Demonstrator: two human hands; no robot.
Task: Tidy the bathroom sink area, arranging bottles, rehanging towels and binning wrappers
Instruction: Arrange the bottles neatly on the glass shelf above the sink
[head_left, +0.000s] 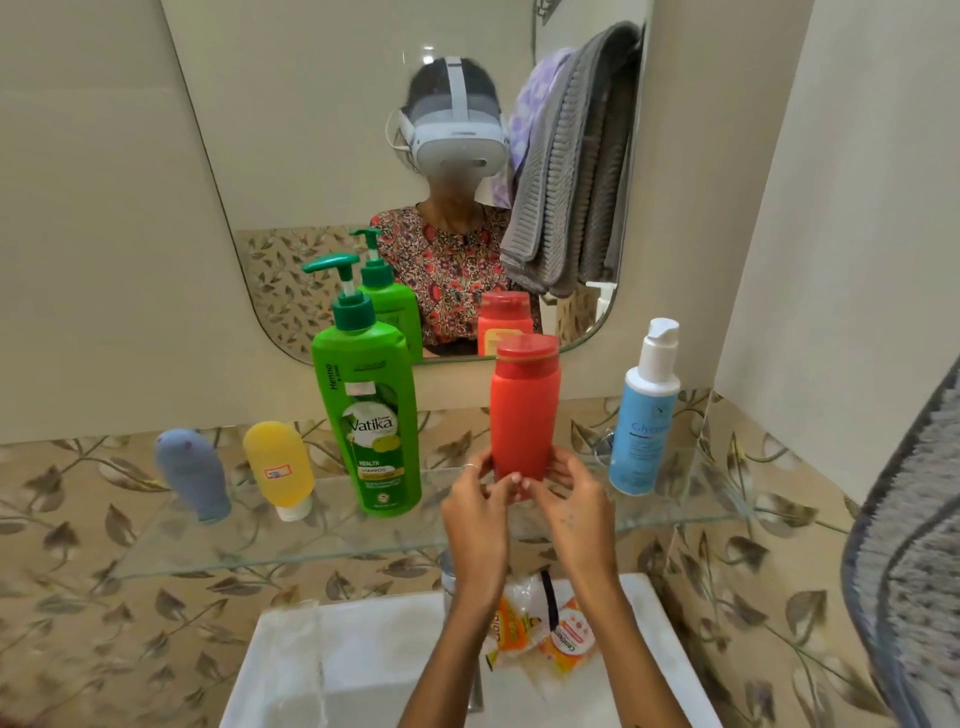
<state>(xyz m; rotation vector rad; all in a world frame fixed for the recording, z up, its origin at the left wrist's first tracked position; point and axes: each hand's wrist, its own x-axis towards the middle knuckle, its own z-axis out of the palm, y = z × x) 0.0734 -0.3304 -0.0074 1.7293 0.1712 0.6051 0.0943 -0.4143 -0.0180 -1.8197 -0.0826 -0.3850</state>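
A red bottle (524, 405) stands upright on the glass shelf (363, 540). My left hand (475, 504) and my right hand (569, 499) hold its base from either side, fingers curled round it. Left of it stand a green pump shampoo bottle (371, 415), a yellow tube (279, 467) and a grey-blue tube (193, 473). A white and blue pump bottle (644, 415) stands to the right. Crumpled orange and white wrappers (545, 629) lie on the sink's back rim, below my forearms.
A white sink (353, 665) lies below the shelf, with a tap partly hidden by my left wrist. A grey towel (914, 545) hangs at the right edge. The mirror (311, 130) reflects hanging towels and a person.
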